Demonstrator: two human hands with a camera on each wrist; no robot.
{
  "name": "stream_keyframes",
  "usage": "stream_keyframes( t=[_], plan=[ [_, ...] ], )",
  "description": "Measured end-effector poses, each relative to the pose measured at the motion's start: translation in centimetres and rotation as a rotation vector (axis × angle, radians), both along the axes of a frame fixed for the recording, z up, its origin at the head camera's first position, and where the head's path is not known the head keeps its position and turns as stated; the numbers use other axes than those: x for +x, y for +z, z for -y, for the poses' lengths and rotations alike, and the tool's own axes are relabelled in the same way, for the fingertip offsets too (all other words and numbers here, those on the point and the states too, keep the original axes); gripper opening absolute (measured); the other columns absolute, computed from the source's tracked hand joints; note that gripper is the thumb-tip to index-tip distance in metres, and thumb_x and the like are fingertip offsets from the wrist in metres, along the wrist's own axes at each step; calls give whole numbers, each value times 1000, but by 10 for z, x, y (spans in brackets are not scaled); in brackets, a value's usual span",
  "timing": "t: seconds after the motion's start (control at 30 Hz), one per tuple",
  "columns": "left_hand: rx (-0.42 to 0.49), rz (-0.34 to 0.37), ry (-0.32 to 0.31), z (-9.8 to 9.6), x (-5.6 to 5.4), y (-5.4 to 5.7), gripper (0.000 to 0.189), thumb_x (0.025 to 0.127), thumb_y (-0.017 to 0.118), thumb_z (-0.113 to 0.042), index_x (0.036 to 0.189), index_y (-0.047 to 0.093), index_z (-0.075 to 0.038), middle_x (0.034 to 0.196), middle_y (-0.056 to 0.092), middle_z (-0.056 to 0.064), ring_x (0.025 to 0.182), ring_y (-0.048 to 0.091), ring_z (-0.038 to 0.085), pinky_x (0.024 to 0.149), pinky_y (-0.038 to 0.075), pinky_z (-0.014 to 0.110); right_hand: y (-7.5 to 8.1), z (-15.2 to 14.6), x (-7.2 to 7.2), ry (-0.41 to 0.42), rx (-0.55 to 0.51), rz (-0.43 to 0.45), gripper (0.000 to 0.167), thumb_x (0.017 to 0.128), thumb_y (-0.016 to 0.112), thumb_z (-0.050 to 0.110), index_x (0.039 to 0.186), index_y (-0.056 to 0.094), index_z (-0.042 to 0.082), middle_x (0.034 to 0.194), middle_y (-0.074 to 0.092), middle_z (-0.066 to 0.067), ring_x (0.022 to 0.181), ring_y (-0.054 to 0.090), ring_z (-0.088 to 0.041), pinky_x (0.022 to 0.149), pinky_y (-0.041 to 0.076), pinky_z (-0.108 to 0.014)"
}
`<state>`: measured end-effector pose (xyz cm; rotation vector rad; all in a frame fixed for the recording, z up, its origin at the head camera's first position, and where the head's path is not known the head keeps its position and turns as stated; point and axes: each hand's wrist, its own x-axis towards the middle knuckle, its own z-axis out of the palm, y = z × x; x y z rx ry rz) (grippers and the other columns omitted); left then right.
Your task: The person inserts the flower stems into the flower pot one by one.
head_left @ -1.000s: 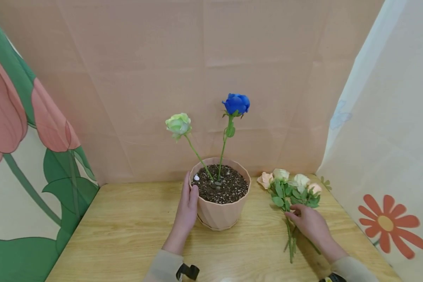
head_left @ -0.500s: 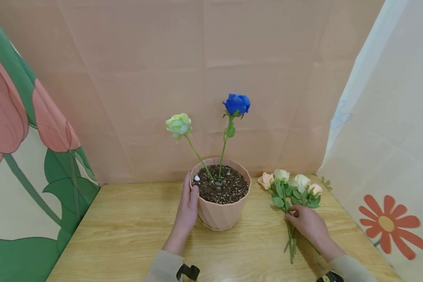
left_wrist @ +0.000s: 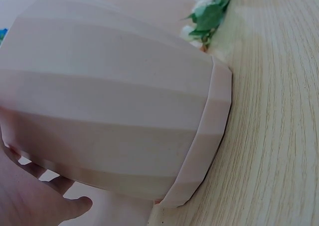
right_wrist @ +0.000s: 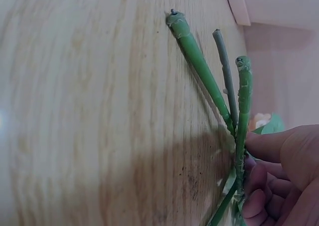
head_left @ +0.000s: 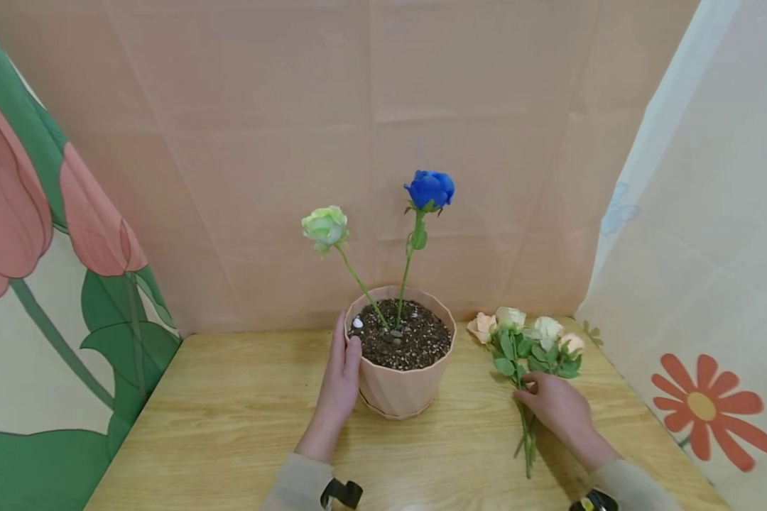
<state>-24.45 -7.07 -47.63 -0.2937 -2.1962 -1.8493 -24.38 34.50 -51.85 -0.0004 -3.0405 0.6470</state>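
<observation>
A pink faceted flower pot [head_left: 399,387] full of dark soil stands upright on the table. A pale green rose [head_left: 325,227] and a blue rose [head_left: 430,189] rise from the soil, the green one leaning left. My left hand [head_left: 337,376] rests along the pot's left side with fingers extended; in the left wrist view, its thumb [left_wrist: 79,206] is near the pot wall. To the right lie several cream and peach roses [head_left: 510,317]. My right hand [head_left: 557,404] pinches a green stem [right_wrist: 243,96] of that bunch between thumb and fingers, just below the leaves.
A small white object [head_left: 357,322] and grey pebbles [head_left: 396,335] lie on the soil. The wooden table [head_left: 230,411] ends at a pink cloth backdrop [head_left: 262,177]. Printed flower cloths hang at both sides.
My right wrist has shifted slightly left, its fingers still at the stems. The left hand, pot and planted roses stay in place.
</observation>
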Motion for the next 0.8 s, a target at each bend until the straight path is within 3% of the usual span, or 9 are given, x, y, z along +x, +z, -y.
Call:
stream_keyframes(
  t=[0.17, 0.4, 0.63, 0.73, 0.8],
  plan=[
    [-2, 12, 1, 0, 1, 1, 62, 122, 36, -42, 179, 13, -37, 184, 13, 8, 166, 19, 39, 131, 18, 65, 2, -1, 0, -12, -33, 13, 47, 99, 82, 30, 130, 75, -5, 104, 81, -13, 89, 76, -32, 74, 61, -55],
    [-1, 22, -4, 0, 1, 3, 62, 122, 37, -44, 178, 12, -40, 184, 13, 5, 166, 19, 37, 132, 18, 64, 8, -5, 2, -21, -185, 5, 48, 101, 78, 23, 132, 71, -13, 106, 78, -18, 93, 74, -33, 77, 61, -50],
    [-3, 11, -2, 0, 0, 1, 63, 121, 38, -45, 178, 12, -39, 184, 14, 6, 166, 19, 37, 132, 19, 64, 24, -7, 6, -15, -276, 1, 51, 111, 67, 26, 139, 66, -17, 132, 70, -35, 123, 66, -54, 98, 59, -62],
    [-1, 7, -4, 0, 0, 2, 63, 122, 37, -45, 179, 12, -36, 184, 14, 8, 166, 20, 39, 131, 18, 65, 28, -6, 8, -21, -309, 10, 52, 112, 67, 27, 140, 65, -16, 136, 68, -35, 119, 69, -51, 93, 62, -56],
    [1, 5, -8, 0, 1, 1, 63, 122, 37, -45, 179, 12, -35, 184, 13, 9, 165, 19, 40, 131, 19, 66, 30, -6, 9, -29, -330, 11, 52, 111, 68, 27, 140, 66, -15, 135, 69, -34, 109, 74, -42, 85, 64, -48]
  ],
)
